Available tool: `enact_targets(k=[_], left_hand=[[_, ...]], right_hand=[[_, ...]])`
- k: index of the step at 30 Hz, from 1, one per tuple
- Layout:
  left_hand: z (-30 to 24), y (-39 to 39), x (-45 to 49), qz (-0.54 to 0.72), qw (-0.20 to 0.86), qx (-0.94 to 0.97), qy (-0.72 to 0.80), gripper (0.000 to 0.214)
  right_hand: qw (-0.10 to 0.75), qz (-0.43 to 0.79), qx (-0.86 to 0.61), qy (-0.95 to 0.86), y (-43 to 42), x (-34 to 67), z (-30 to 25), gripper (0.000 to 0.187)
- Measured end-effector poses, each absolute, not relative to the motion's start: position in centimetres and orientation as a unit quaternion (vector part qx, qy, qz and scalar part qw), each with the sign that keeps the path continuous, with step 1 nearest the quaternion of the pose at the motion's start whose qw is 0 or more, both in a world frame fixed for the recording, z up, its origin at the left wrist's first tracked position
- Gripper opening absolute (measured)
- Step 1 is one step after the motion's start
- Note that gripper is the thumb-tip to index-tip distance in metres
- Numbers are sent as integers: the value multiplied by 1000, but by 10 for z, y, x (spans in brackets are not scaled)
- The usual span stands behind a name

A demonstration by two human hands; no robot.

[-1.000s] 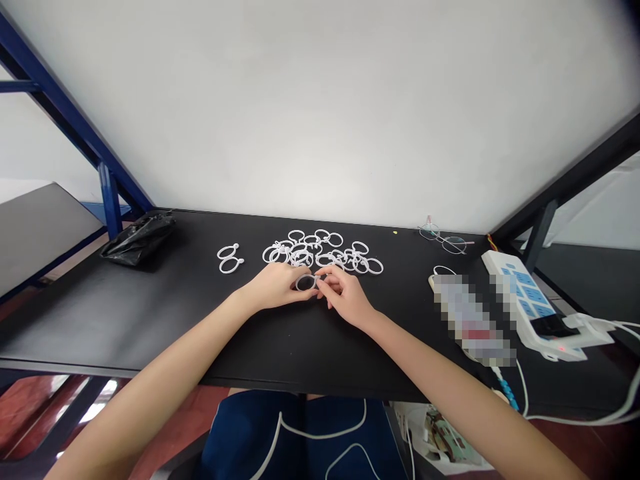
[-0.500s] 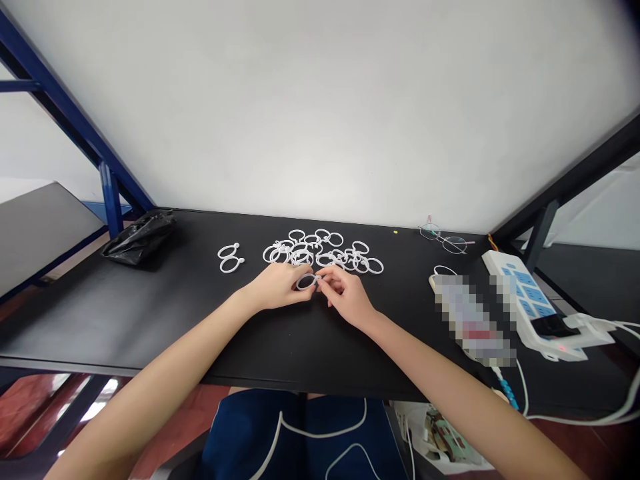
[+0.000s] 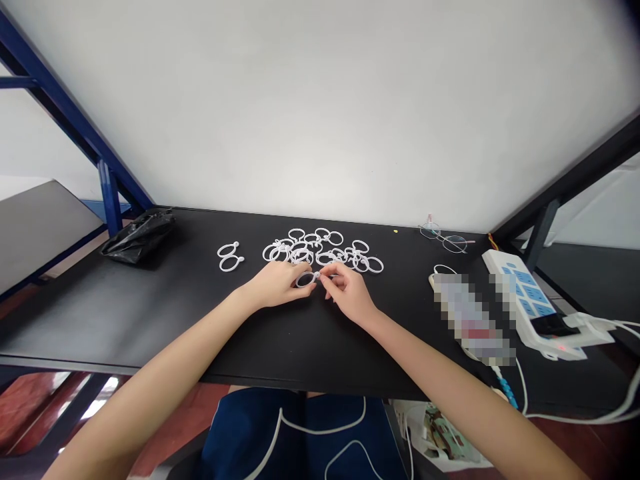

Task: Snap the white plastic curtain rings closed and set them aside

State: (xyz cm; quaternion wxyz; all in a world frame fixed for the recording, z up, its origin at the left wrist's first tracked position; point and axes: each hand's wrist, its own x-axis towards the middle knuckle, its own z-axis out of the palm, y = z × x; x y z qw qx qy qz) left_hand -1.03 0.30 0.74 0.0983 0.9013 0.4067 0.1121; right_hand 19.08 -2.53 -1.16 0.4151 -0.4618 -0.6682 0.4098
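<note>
My left hand (image 3: 277, 285) and my right hand (image 3: 350, 292) meet near the middle of the black table (image 3: 150, 313), both pinching one white plastic ring (image 3: 305, 279) between their fingertips. Just behind them lies a pile of several white rings (image 3: 323, 251). Two more white rings (image 3: 230, 256) lie apart to the left of the pile.
A crumpled black bag (image 3: 139, 235) sits at the table's back left. Glasses (image 3: 444, 239) lie at the back right. A blurred object (image 3: 470, 319) and a white power strip (image 3: 533, 305) with cables occupy the right side. Blue frame posts (image 3: 107, 193) stand at left.
The hands and the ring have shifted very slightly away from me; my right fingers have adjusted their pinch on the ring's right side.
</note>
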Motion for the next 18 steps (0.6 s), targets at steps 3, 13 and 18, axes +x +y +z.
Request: enact_targets(k=[3, 13, 18], left_hand=[[8, 3, -10, 110, 96, 900, 410, 34], [9, 4, -13, 120, 78, 898, 416, 33], [26, 16, -43, 213, -10, 807, 551, 43]], right_hand=[[415, 425, -460, -660, -25, 191, -12, 12], [410, 415, -468, -664, -25, 191, -12, 11], [401, 381, -479, -681, -28, 190, -10, 9]])
